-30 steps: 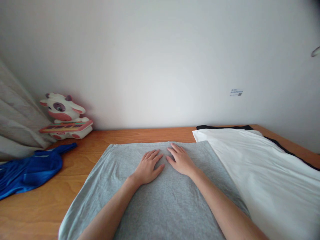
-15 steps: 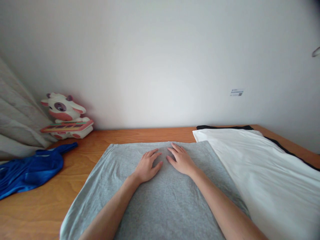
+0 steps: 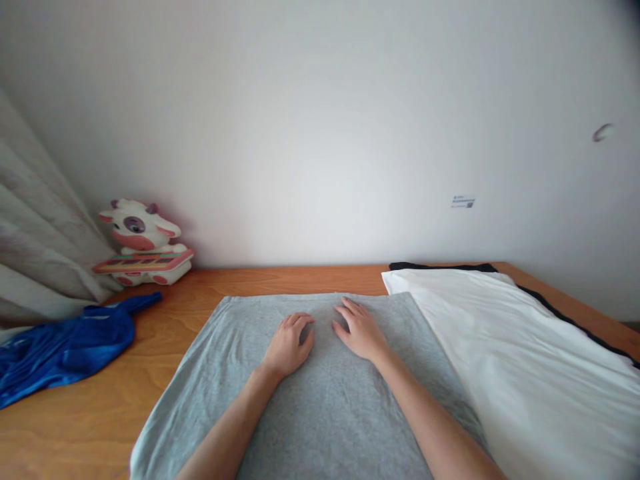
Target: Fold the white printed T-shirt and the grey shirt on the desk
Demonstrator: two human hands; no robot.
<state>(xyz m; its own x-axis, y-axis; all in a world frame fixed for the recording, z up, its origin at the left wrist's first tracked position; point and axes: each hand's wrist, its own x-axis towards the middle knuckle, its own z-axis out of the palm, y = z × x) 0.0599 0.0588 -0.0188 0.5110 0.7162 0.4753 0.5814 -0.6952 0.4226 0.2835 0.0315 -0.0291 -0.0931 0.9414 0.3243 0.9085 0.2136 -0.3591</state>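
A grey cloth (image 3: pixel 330 413) lies spread over the wooden table, with small wrinkles mostly on its left side. My left hand (image 3: pixel 290 343) rests on its upper middle, fingers curved and thumb apart, holding nothing. Just to the right, my right hand (image 3: pixel 360 328) touches the same cloth with its fingers spread and nothing in them. A gap of grey fabric separates the two hands. The cloth's far edge runs just beyond the fingertips.
White cloth (image 3: pixel 505 333) with black fabric (image 3: pixel 445 267) under its edges lies at the right. Blue cloth (image 3: pixel 75 343) is at the left on the table (image 3: pixel 165 347). A cow-shaped toy keyboard (image 3: pixel 150 250) stands against the wall, beside a curtain (image 3: pixel 45 220).
The view has shifted slightly. My left hand has drawn a little back and left, its fingers more curved, so the gap between my hands is wider. My right hand's fingers bend slightly more.
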